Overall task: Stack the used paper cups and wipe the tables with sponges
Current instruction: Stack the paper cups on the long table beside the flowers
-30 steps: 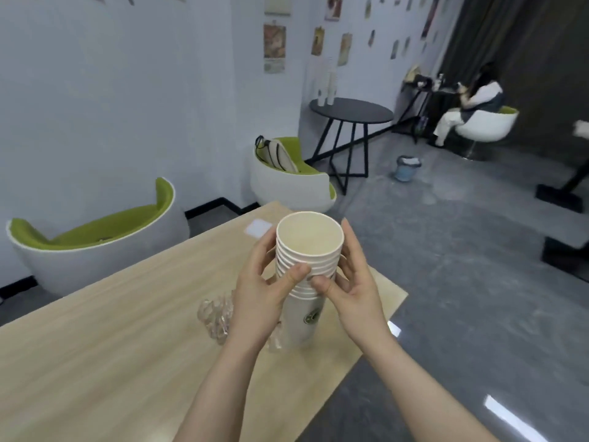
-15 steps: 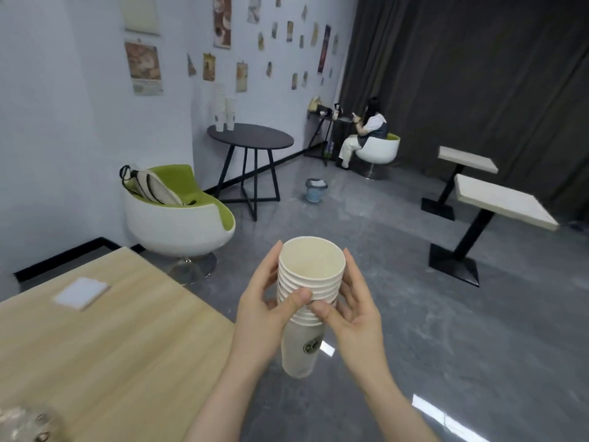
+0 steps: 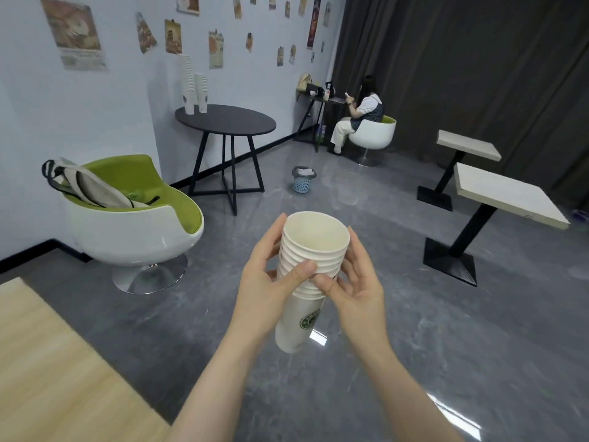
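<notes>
A stack of several white paper cups (image 3: 314, 247) with a green round logo is held upright in front of me, above the grey floor. My left hand (image 3: 271, 282) grips the stack from the left, thumb across the rims. My right hand (image 3: 357, 285) holds it from the right, thumb meeting the left thumb. The top cup looks empty. Two taller stacks of paper cups (image 3: 192, 86) stand on the round black table (image 3: 236, 122) by the wall. The wooden table (image 3: 47, 362) shows at the lower left.
A green and white tub chair (image 3: 134, 231) with a bag in it stands left of me. A small blue waste basket (image 3: 302, 180) sits on the floor. Two square white tables (image 3: 510, 199) are at the right. A person sits in a chair (image 3: 373, 135) at the back.
My view has swung right, away from the wooden table, toward the open floor and the round black table. The cup stack stays gripped in both hands, now off the table.
</notes>
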